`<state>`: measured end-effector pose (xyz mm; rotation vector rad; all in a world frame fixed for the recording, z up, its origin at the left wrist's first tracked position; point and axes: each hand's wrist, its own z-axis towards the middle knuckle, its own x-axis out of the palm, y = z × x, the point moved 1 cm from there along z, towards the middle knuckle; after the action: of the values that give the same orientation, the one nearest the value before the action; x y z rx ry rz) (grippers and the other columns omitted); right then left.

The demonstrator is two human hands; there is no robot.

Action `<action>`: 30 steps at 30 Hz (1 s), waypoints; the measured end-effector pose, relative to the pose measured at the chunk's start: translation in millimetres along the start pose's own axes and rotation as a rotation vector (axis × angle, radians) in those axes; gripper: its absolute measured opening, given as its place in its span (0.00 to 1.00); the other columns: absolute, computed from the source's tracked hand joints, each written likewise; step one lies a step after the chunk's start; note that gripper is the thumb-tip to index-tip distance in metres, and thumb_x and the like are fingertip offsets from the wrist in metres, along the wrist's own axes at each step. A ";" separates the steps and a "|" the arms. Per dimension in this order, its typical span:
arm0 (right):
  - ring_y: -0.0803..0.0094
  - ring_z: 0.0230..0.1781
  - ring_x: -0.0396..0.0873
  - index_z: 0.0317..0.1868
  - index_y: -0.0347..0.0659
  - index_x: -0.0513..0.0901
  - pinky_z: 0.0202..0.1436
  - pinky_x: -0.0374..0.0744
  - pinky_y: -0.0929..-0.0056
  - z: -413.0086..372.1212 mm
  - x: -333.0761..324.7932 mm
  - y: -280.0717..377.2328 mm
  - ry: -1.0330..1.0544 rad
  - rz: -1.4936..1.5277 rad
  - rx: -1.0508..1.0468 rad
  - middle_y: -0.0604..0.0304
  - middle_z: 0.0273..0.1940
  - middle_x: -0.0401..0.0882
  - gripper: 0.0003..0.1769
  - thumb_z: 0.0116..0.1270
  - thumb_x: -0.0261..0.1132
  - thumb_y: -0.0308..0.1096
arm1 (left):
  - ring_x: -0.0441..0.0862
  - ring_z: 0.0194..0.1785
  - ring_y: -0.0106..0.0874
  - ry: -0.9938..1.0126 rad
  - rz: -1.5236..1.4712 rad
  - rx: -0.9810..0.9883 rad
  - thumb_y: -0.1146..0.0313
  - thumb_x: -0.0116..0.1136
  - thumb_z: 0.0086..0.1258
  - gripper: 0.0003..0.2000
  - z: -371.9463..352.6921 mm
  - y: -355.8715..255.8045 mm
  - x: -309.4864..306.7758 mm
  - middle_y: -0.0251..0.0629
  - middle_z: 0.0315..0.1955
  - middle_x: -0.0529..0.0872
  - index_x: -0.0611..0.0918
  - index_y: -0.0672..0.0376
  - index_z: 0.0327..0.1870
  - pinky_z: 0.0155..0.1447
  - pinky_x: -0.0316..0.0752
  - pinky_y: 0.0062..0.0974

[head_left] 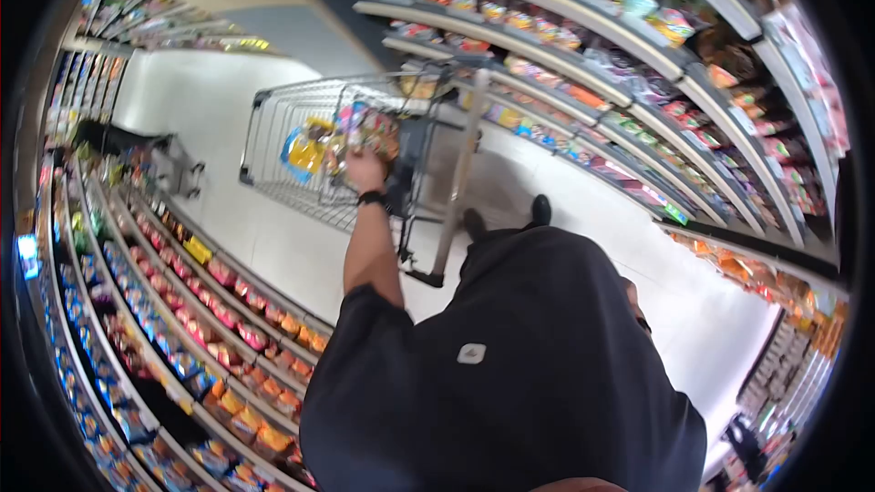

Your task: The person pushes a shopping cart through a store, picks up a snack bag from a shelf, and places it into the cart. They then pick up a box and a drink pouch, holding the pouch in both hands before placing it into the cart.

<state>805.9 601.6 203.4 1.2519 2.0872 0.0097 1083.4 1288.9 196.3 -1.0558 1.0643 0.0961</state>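
A metal shopping cart (314, 200) stands in the aisle in front of me, its handle bar (467, 155) nearest my body. My left hand (366, 169), with a dark band on the wrist, reaches into the cart at a colourful package (375, 132). The fingers are blurred, so their hold on it is unclear. Beside it in the cart lies a yellow and blue package (305, 153). My right hand (631, 293) hangs at my right side, mostly hidden behind my dark shirt; its fingers do not show.
Long shelves of bagged goods (228, 328) line the left side, and more stocked shelves (583, 55) run along the right. Farther up the aisle stands another cart (173, 164) near a dark shape. White floor (182, 82) lies between the shelves.
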 end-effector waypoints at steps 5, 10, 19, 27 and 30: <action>0.66 0.40 0.89 0.60 0.35 0.83 0.40 0.85 0.68 47.3 10.0 -15.9 0.131 0.255 0.097 0.50 0.43 0.89 0.21 0.68 0.68 0.34 | 0.83 0.40 0.33 0.161 -0.406 0.082 0.62 0.65 0.73 0.14 -31.4 36.0 -2.8 0.39 0.36 0.87 0.83 0.66 0.47 0.45 0.77 0.36; 0.69 0.35 0.89 0.58 0.36 0.84 0.37 0.86 0.69 74.2 -0.6 21.3 0.133 0.130 -0.003 0.54 0.40 0.90 0.21 0.67 0.66 0.35 | 0.76 0.36 0.20 0.500 -0.437 0.015 0.60 0.63 0.77 0.14 -93.9 57.4 -16.5 0.30 0.33 0.83 0.81 0.65 0.42 0.44 0.75 0.22; 0.66 0.36 0.91 0.52 0.39 0.88 0.50 0.86 0.66 103.9 -0.7 86.6 0.094 0.031 -0.229 0.51 0.38 0.91 0.18 0.64 0.67 0.37 | 0.81 0.63 0.48 0.458 -0.075 0.039 0.52 0.55 0.80 0.31 -187.4 -27.1 -68.5 0.60 0.58 0.82 0.72 0.75 0.67 0.67 0.73 0.37; 0.60 0.38 0.89 0.49 0.41 0.90 0.54 0.84 0.60 134.8 12.9 44.6 0.063 -0.014 -0.312 0.52 0.36 0.91 0.18 0.64 0.65 0.41 | 0.79 0.61 0.54 0.432 -0.092 0.015 0.50 0.46 0.83 0.30 -206.3 -90.4 -78.8 0.63 0.56 0.82 0.73 0.76 0.65 0.66 0.71 0.43; 0.69 0.31 0.90 0.52 0.33 0.87 0.39 0.88 0.68 142.0 16.9 19.1 0.114 0.080 -0.252 0.53 0.35 0.91 0.19 0.67 0.66 0.38 | 0.77 0.62 0.58 0.278 0.171 0.214 0.49 0.44 0.83 0.30 -207.2 -92.4 -62.4 0.66 0.57 0.80 0.75 0.75 0.63 0.67 0.69 0.48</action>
<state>895.4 578.3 92.7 1.2020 2.0547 0.3773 961.4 1110.3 288.9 -0.7974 1.3838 -0.0288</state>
